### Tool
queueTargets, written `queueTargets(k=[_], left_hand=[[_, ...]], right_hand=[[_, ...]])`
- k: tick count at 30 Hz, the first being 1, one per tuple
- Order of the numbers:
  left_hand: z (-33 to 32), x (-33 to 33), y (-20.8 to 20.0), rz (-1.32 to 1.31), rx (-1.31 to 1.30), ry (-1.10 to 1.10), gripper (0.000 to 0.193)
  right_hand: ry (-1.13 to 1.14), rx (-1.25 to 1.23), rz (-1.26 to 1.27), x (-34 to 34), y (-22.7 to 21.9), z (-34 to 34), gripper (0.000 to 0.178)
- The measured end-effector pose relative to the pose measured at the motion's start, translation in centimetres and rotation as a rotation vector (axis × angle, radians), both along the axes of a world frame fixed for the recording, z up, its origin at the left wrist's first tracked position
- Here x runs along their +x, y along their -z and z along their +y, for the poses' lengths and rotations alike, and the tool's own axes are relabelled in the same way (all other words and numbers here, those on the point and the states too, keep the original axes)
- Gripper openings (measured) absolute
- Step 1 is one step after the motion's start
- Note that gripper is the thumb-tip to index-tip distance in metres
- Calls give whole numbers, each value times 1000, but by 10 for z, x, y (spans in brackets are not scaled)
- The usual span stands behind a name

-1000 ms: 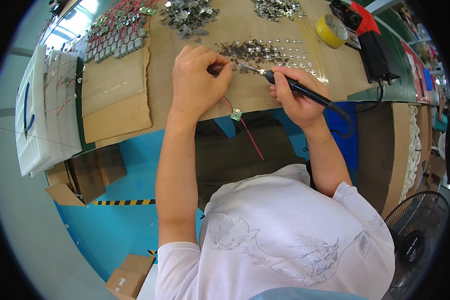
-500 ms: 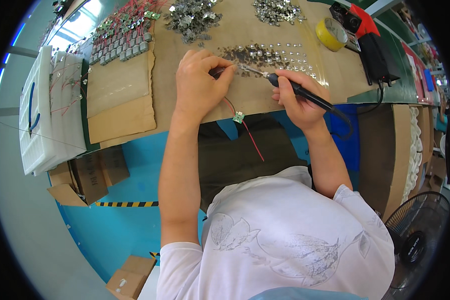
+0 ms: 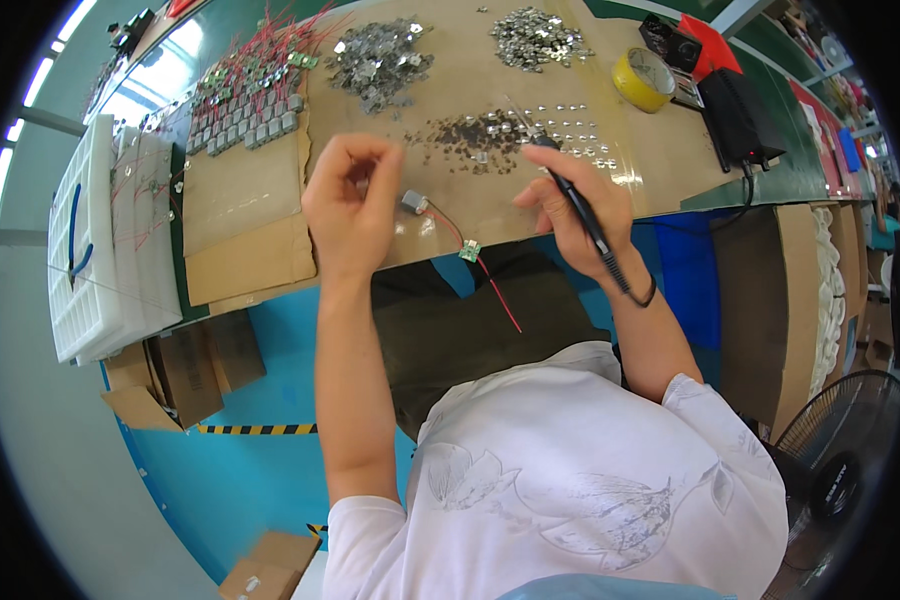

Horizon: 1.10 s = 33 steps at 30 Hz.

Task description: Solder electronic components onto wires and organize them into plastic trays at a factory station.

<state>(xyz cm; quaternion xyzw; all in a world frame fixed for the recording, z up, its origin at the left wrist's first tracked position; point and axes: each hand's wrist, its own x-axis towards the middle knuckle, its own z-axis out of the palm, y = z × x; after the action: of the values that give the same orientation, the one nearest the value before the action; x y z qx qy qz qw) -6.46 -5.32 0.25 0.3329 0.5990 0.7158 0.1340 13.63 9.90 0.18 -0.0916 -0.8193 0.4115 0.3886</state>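
Observation:
My right hand [image 3: 585, 205] grips a black-handled soldering iron [image 3: 577, 203]; its thin metal tip points up and left over the worktop. My left hand [image 3: 353, 205] is held above the cardboard with fingers curled in and thumb pressed near them; whatever may be in them is hidden. Just right of it a small grey block [image 3: 415, 202] rests near the table edge. Wires lead from it to a small green circuit board [image 3: 470, 250], from which a red wire [image 3: 502, 303] hangs over the edge above my lap.
Brown flakes [image 3: 470, 140] lie beyond my hands, beside rows of small metal parts [image 3: 575, 125]. Farther back are two metal-part piles [image 3: 380, 60] [image 3: 538, 40]. Grey blocks with red wires [image 3: 245, 120] stand left; yellow tape [image 3: 643, 80] and a black box [image 3: 738, 115] sit right.
My left hand has moved left and away from the iron's tip, leaving the grey block on the table. My right hand has drawn the iron back and tilted it more upright.

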Motion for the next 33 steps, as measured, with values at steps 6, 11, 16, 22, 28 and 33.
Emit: queueTargets(k=[6, 11, 16, 22, 28, 33], left_hand=[[-17, 10, -20, 474, -417, 315, 26], [-15, 6, -3, 536, -395, 76, 13], [-9, 5, -2, 534, -429, -78, 12], [-12, 2, 6, 526, -422, -175, 12], [-13, 4, 6, 516, -378, -159, 11], [-16, 2, 8, 503, -382, -175, 12]], right_hand=[[-75, -1, -17, -8, 5, -3, 23], [-67, 230, -75, -12, -10, -10, 38], [-43, 359, -121, -17, -7, -12, 43], [6, 403, -82, -32, 1, -13, 31], [-15, 352, -101, -29, -15, -12, 33], [-44, 400, -103, -34, -16, -14, 31]])
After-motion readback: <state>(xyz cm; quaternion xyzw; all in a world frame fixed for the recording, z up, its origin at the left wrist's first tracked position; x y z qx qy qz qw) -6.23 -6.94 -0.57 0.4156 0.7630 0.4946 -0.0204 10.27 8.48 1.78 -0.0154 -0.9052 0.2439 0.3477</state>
